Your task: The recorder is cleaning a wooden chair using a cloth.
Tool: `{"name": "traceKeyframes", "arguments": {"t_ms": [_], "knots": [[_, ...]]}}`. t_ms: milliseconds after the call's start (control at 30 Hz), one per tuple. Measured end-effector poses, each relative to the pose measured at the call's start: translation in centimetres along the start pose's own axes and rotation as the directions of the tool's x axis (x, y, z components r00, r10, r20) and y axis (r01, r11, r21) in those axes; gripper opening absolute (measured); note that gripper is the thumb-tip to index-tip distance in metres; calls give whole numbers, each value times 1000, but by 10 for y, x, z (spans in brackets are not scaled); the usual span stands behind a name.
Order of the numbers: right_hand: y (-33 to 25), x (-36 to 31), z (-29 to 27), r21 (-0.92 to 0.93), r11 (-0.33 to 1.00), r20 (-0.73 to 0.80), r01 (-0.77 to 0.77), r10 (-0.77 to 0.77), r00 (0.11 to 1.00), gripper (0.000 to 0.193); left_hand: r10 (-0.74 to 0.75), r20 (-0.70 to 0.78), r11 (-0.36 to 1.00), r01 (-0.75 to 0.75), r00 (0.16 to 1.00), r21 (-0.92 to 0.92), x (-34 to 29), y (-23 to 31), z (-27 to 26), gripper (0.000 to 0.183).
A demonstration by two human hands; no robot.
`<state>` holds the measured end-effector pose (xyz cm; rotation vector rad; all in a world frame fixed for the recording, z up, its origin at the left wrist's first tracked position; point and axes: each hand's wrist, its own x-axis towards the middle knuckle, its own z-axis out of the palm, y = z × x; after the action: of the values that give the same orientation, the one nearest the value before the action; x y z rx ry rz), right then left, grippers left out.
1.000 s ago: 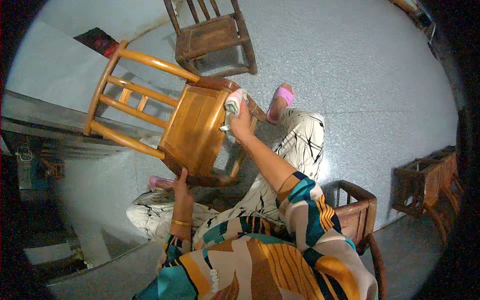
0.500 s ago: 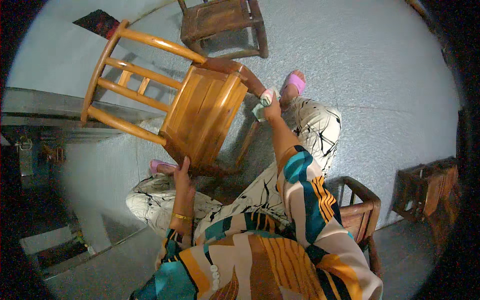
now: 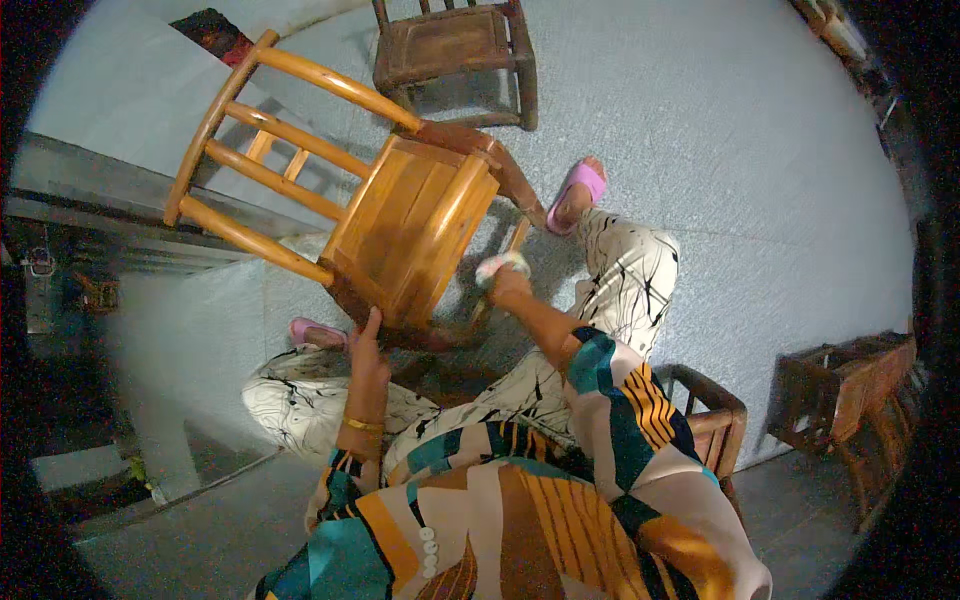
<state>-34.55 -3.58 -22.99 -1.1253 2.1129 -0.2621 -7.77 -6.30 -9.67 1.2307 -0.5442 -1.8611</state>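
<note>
A glossy wooden chair (image 3: 395, 225) is tipped in front of me, its slatted back pointing to the upper left. At the chair's near left corner, my left hand (image 3: 368, 345) grips the dark frame beside the seat, thumb on top. My right hand (image 3: 512, 287) is wrapped round a crumpled pale cloth (image 3: 502, 266). It is over the chair's underside, next to a thin wooden rung that runs between the legs. Part of the rung is hidden behind the cloth and the hand.
A darker wooden chair (image 3: 450, 45) stands beyond, at the top. Another wooden chair (image 3: 705, 420) is close by my right side. Further right sits a piece of wooden furniture (image 3: 850, 390). My pink slippers (image 3: 578, 195) rest on the grey floor (image 3: 760, 200).
My right hand has moved with the cloth from the chair's far front leg down and left to the lower rung. My left hand keeps its hold on the near corner.
</note>
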Motion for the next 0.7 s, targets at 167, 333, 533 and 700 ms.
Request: {"name": "traceKeyframes", "arguments": {"t_ms": [167, 333, 533, 700], "knots": [[-88, -51, -44, -142, 829, 755, 542, -263, 601, 30, 93, -23, 995, -94, 995, -19, -14, 6, -10, 48], [-81, -24, -83, -365, 906, 57, 214, -207, 977, 29, 71, -64, 997, -69, 995, 40, -28, 15, 7, 48], [-5, 10, -95, -514, 843, -276, 162, -340, 899, 38, 60, -19, 998, -60, 998, 22, -27, 12, 26, 47], [-24, -11, -66, -159, 981, -57, -107, 100, 993, 48, 90, -79, 994, -84, 993, 73, -35, 15, 35, 43]]}}
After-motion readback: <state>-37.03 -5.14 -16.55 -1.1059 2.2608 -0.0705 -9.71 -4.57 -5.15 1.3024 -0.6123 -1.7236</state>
